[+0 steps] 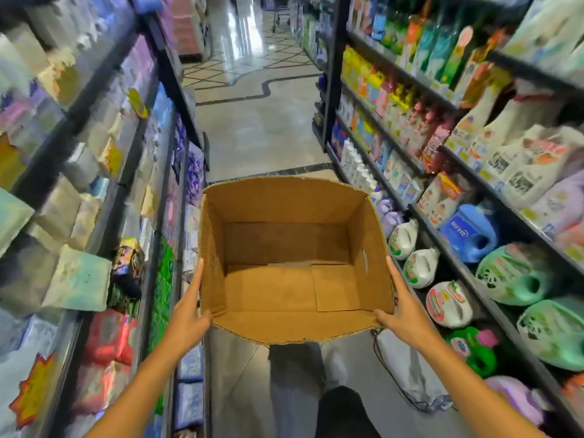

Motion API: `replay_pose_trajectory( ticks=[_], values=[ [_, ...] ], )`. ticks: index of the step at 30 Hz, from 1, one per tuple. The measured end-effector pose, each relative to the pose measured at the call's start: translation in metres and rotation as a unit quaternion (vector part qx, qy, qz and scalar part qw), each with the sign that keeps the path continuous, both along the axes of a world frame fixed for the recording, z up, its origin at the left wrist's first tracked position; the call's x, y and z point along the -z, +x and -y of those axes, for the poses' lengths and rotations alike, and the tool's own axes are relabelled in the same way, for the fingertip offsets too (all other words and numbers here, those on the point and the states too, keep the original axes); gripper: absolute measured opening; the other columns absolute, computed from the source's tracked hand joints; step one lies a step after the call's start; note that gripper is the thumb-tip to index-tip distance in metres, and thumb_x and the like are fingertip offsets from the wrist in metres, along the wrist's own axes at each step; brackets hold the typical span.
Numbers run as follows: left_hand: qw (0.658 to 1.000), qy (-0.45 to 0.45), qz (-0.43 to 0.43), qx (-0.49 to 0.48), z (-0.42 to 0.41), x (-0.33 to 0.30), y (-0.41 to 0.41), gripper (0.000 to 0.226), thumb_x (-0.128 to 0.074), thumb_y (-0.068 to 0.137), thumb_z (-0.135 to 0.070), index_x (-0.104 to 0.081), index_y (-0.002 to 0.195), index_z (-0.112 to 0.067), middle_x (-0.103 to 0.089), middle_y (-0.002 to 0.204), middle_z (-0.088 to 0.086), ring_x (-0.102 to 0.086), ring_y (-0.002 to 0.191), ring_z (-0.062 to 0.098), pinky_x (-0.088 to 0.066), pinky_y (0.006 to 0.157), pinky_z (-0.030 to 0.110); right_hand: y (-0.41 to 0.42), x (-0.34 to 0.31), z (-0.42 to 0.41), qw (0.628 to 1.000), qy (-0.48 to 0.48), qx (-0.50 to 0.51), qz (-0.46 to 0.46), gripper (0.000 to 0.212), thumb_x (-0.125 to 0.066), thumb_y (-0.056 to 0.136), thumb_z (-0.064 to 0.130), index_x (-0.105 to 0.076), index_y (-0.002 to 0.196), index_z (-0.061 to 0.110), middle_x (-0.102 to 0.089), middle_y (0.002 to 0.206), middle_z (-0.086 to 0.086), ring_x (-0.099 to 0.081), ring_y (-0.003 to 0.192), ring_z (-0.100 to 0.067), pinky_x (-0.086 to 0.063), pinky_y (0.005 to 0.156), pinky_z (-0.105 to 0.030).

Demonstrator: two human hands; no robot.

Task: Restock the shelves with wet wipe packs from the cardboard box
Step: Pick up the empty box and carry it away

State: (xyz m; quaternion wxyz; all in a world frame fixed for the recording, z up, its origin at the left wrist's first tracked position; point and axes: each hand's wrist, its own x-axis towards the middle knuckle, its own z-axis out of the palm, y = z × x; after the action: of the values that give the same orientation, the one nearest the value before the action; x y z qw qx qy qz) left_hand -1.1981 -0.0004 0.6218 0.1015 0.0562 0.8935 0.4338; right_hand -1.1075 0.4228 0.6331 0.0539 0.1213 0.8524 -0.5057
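The open-topped brown cardboard box (294,257) is held out at waist height in the middle of the aisle, and no wet wipe packs show inside it, only its bare bottom flaps. The left hand (189,308) presses flat against the box's left wall with straight fingers, thumb hooked round the near corner; the right hand (399,306) does the same on the right wall. The restocking looks finished, so the next move is probably to carry the box away or fetch a full one. Packed dark metal shelves (420,172) line both sides above a glossy tiled floor (262,134).
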Motion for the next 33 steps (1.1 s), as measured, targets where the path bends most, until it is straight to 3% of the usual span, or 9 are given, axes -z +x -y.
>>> replay_pose_trajectory(
  ticks=[3, 6, 10, 14, 20, 24, 28, 31, 33],
  values=[
    [1.0, -0.003, -0.004, -0.007, -0.018, 0.006, -0.047, 0.112, -0.058, 0.088, 0.009, 0.005, 0.149, -0.062, -0.034, 0.16, 0.0, -0.07, 0.092, 0.033, -0.06, 0.078, 0.051, -0.053, 0.01, -0.024, 1.0, 0.006, -0.013, -0.007, 0.116, -0.074, 0.082, -0.009, 0.0, 0.157, 0.04, -0.037, 0.117, 0.04, -0.057, 0.091, 0.026, -0.051, 0.071, -0.007],
    [0.999, -0.003, -0.008, -0.032, -0.045, 0.008, -0.098, 0.111, -0.058, 0.09, 0.006, 0.007, 0.148, -0.063, -0.033, 0.159, -0.006, -0.066, 0.077, 0.029, -0.057, 0.07, 0.047, -0.112, 0.018, -0.053, 1.0, -0.01, -0.025, 0.0, 0.116, -0.074, 0.083, -0.007, 0.0, 0.158, 0.04, -0.035, 0.121, 0.039, -0.056, 0.093, 0.027, -0.05, 0.071, -0.005],
    [0.998, 0.005, -0.025, -0.056, -0.096, -0.007, -0.154, 0.102, -0.061, 0.093, 0.003, 0.004, 0.156, -0.044, -0.028, 0.162, -0.004, -0.054, 0.125, 0.019, -0.05, 0.099, 0.037, -0.2, 0.012, -0.101, 0.999, -0.005, -0.051, -0.002, 0.115, -0.074, 0.082, -0.01, -0.003, 0.157, 0.041, -0.042, 0.128, 0.037, -0.06, 0.097, 0.022, -0.05, 0.074, -0.005],
    [0.995, 0.005, -0.042, -0.087, -0.127, -0.014, -0.206, 0.104, -0.059, 0.093, 0.005, 0.004, 0.154, -0.05, -0.033, 0.158, -0.009, -0.065, 0.109, 0.024, -0.055, 0.074, 0.022, -0.285, -0.004, -0.142, 0.996, 0.017, -0.087, -0.014, 0.113, -0.074, 0.082, -0.009, -0.006, 0.158, 0.041, -0.043, 0.128, 0.043, -0.057, 0.104, 0.022, -0.053, 0.078, -0.008],
    [0.991, 0.006, -0.038, -0.129, -0.156, -0.02, -0.288, 0.1, -0.062, 0.094, -0.003, 0.003, 0.156, -0.046, -0.03, 0.16, -0.008, -0.051, 0.132, 0.024, -0.051, 0.101, 0.041, -0.404, -0.003, -0.169, 0.991, 0.019, -0.131, -0.012, 0.11, -0.075, 0.085, 0.0, -0.005, 0.159, 0.038, -0.047, 0.125, 0.054, -0.054, 0.115, 0.019, -0.048, 0.093, -0.008],
    [0.993, 0.013, -0.03, -0.116, -0.159, -0.013, -0.362, 0.096, -0.064, 0.094, -0.012, 0.003, 0.158, -0.037, -0.018, 0.165, -0.008, -0.031, 0.146, 0.013, -0.035, 0.115, 0.033, -0.485, 0.003, -0.17, 0.992, 0.002, -0.128, 0.008, 0.11, -0.075, 0.084, -0.003, -0.005, 0.159, 0.037, -0.04, 0.122, 0.057, -0.051, 0.104, 0.03, -0.044, 0.085, 0.0],
    [0.991, 0.042, -0.049, -0.114, -0.151, 0.001, -0.461, 0.096, -0.065, 0.089, -0.048, -0.001, 0.159, -0.03, -0.013, 0.165, -0.013, -0.019, 0.15, 0.004, -0.025, 0.12, 0.033, -0.575, 0.008, -0.165, 0.992, 0.01, -0.126, -0.002, 0.111, -0.074, 0.084, -0.007, -0.006, 0.157, 0.042, -0.036, 0.132, 0.045, -0.057, 0.103, 0.023, -0.048, 0.08, -0.003],
    [0.991, 0.062, -0.058, -0.106, -0.147, 0.001, -0.543, 0.092, -0.059, 0.086, -0.041, -0.005, 0.159, -0.026, -0.013, 0.156, -0.038, -0.016, 0.14, -0.021, -0.023, 0.118, 0.025, -0.647, 0.002, -0.16, 0.993, 0.007, -0.114, 0.003, 0.111, -0.073, 0.084, -0.009, -0.006, 0.157, 0.043, -0.036, 0.142, 0.032, -0.051, 0.11, 0.027, -0.05, 0.087, -0.006],
    [0.991, 0.077, -0.059, -0.098, -0.145, -0.004, -0.595, 0.091, -0.066, 0.088, -0.033, -0.008, 0.158, -0.027, -0.017, 0.143, -0.056, -0.02, 0.132, -0.03, -0.026, 0.113, 0.013, -0.692, -0.007, -0.154, 0.995, 0.002, -0.099, 0.001, 0.109, -0.071, 0.084, -0.01, -0.007, 0.158, 0.038, -0.043, 0.14, 0.025, -0.058, 0.097, 0.024, -0.051, 0.077, -0.005]
  ],
)
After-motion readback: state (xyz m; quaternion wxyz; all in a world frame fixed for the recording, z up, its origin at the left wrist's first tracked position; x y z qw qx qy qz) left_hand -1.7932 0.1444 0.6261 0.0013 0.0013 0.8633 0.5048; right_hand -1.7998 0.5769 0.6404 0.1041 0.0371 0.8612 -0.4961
